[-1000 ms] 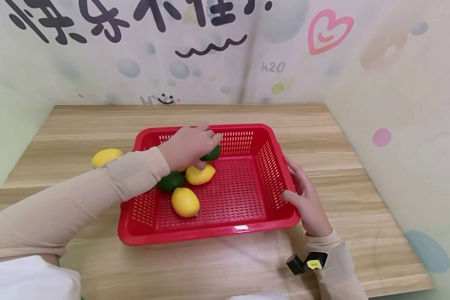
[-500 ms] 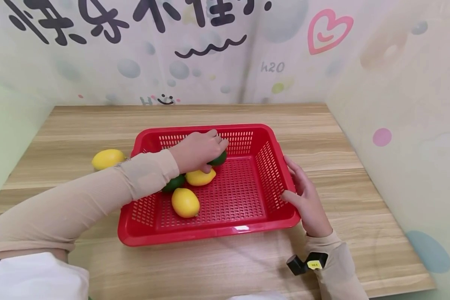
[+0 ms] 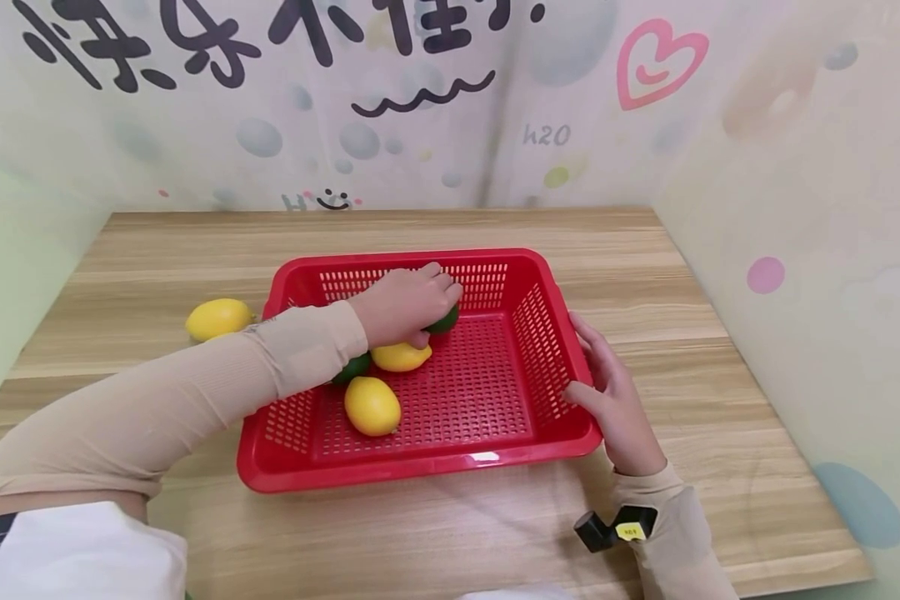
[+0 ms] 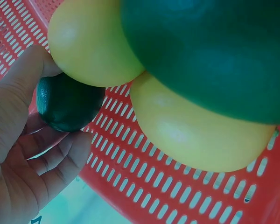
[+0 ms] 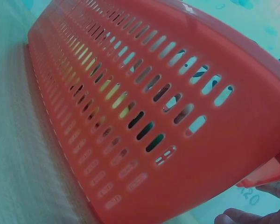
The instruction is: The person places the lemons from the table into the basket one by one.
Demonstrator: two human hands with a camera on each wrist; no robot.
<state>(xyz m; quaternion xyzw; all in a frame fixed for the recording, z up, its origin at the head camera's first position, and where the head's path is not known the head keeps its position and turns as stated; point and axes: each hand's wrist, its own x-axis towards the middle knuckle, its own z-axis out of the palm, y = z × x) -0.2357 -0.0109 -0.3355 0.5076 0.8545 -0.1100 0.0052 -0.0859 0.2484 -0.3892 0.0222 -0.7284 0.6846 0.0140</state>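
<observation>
Here, grips a dark-green, rounded fruit (image 4: 69, 101) with the left hand (image 3: 405, 306), inside the red, perforated plastic basket (image 3: 420, 467) near its far edge; holds the basket's right edge with the right hand (image 3: 615, 404).

Your head view is bright and even, with white glare on the near rim of the red basket (image 3: 412, 468) and soft shadow on the counter (image 3: 562, 487) before it; your wrist views look dimmer, teal-tinted.

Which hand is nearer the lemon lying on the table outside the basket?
Left. The left hand holds a green fruit inside the basket, right of the lemon; the right hand grips the basket, farther right.
</observation>
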